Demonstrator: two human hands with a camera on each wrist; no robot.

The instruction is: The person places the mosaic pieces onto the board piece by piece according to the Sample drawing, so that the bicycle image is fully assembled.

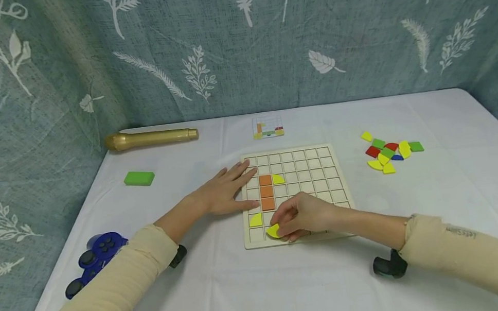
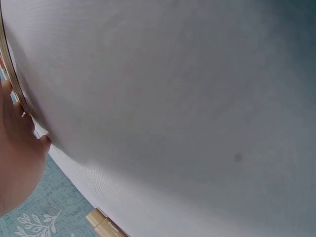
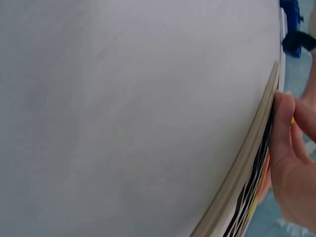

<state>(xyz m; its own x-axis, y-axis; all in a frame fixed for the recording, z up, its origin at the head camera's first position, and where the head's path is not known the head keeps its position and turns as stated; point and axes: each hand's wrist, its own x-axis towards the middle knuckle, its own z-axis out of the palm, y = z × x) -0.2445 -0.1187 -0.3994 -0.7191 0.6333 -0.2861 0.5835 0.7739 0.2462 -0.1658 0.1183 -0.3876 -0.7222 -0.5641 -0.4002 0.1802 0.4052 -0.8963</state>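
Note:
A pale wooden grid board [image 1: 310, 163] lies flat on the white table. My left hand [image 1: 225, 192] rests on its left edge, fingers spread and straight. Between thumb and fingers, my right hand [image 1: 305, 213] pinches a yellow quarter-circle tile [image 1: 273, 232] over the bottom row, near the second column. Three orange square tiles [image 1: 266, 192] form a column on the board. To their right sits a yellow quarter-circle tile [image 1: 278, 179], and another yellow tile [image 1: 255, 220] is in the left column. The right hand covers part of the lower rows.
A small pattern card [image 1: 268, 127] lies behind the board. Loose red, green, yellow and blue tiles [image 1: 387, 153] are heaped at the right. On the left are a gold microphone [image 1: 153, 138], a green block [image 1: 139, 178] and a blue game controller [image 1: 106, 245], partly behind the left sleeve.

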